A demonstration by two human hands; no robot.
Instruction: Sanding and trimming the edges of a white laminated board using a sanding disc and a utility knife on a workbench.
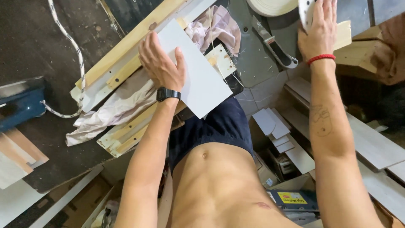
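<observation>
Cluttered workshop bench: left hand [162,63] presses flat on a white panel [198,71] running diagonally toward lower right; right hand [318,27], upper right, grips a sanding pad [306,12].

One white panel [198,71], one utility knife [274,44], one rope [71,50].

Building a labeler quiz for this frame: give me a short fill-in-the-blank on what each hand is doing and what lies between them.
1. The left hand lies flat on a ____ rectangular board.
2. The left wrist carries a black ____.
3. The right hand grips a perforated white pad over a wood block; its wrist wears a ____ cord bracelet.
4. Between the two hands lies a utility ____ with a grey and black handle.

Missing words: white; watch; red; knife
</observation>
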